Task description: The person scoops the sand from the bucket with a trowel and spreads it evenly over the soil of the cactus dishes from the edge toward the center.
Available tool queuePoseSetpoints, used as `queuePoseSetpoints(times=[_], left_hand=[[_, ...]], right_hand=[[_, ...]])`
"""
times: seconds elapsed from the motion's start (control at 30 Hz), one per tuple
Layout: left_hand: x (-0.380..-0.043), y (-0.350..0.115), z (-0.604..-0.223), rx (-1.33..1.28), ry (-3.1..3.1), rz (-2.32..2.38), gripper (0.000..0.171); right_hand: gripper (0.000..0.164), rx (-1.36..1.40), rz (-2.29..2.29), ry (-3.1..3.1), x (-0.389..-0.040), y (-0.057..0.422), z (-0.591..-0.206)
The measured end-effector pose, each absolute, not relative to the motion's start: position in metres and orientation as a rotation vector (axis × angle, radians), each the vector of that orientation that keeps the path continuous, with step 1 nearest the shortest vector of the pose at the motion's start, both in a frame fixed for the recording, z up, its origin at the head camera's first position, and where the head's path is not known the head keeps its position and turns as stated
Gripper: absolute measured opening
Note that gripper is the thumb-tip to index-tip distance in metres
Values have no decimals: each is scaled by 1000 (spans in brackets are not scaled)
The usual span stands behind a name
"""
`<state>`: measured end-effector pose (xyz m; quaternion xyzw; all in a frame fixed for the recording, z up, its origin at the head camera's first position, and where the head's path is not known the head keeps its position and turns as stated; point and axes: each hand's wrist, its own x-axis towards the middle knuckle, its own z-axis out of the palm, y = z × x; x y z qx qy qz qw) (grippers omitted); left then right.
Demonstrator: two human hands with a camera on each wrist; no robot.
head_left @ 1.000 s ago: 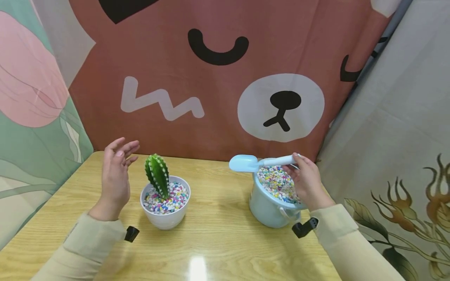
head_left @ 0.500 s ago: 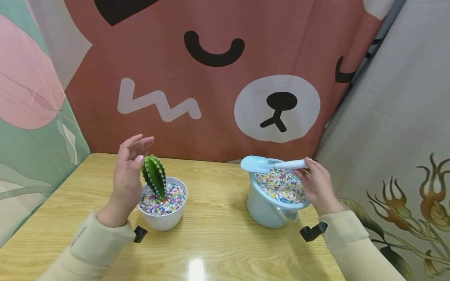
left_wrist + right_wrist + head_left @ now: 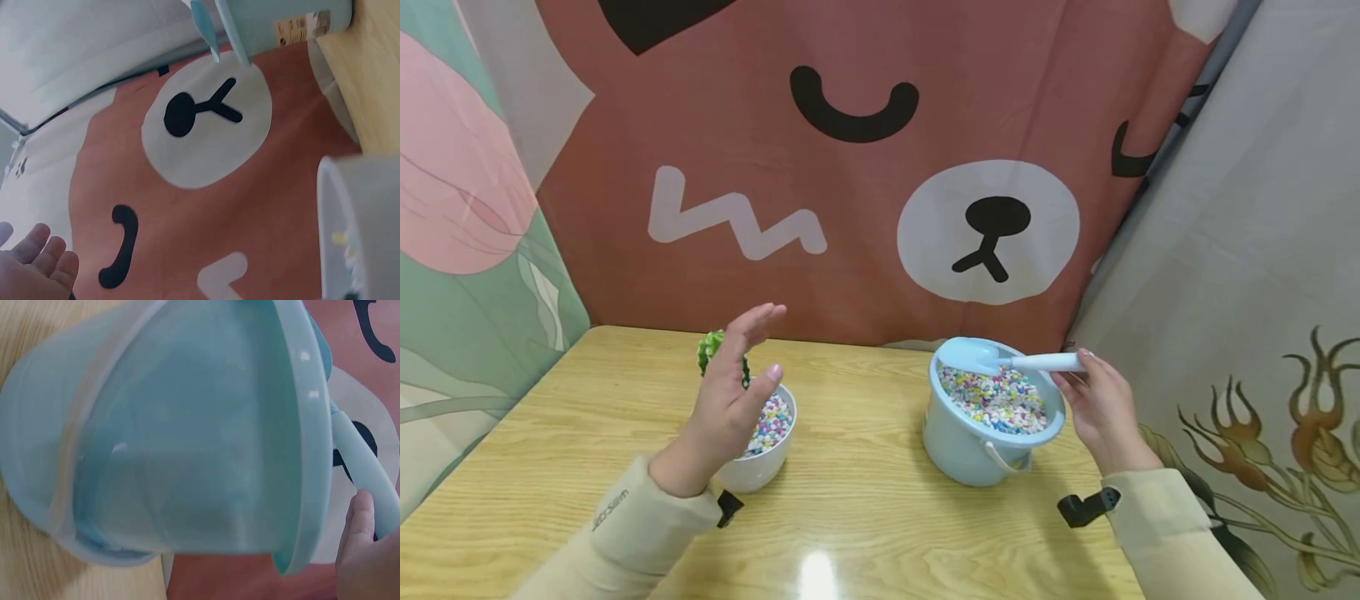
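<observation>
A light-blue toy shovel (image 3: 1045,362) is pinched by its pale handle in my right hand (image 3: 1103,408). Its scoop lies over the far left rim of a light-blue bucket (image 3: 973,454), which is filled with small multicoloured pebbles (image 3: 992,400). In the right wrist view, my thumb or finger (image 3: 361,519) presses the handle beside the bucket rim. My left hand (image 3: 730,400) is raised with fingers extended and holds nothing. Behind it, partly hidden, a green cactus (image 3: 711,346) stands in a white pot (image 3: 752,475) of similar pebbles.
Both containers stand on a wooden table (image 3: 857,500), the pot left and the bucket right. A reddish bear-print curtain (image 3: 857,292) hangs along the back edge. The bucket's white handle (image 3: 1003,462) hangs down at its front.
My right hand has drawn the shovel rightward, bringing its scoop from left of the bucket to over its rim. My left hand has moved right, from beside the cactus to in front of it.
</observation>
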<state>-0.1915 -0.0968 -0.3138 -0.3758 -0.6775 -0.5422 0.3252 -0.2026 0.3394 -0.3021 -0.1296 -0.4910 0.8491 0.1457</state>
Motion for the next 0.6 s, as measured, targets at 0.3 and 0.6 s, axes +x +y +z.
queuePoseSetpoints(times=[0.3, 0.6], left_hand=[[-194, -61, -333, -965, -2189, -1356, 63], [-196, -29, -349, -938, -2447, -1405, 61]], right_hand=[[21, -424, 2379, -1442, -194, 358, -314], [27, -413, 2379, -1424, -186, 370, -322]])
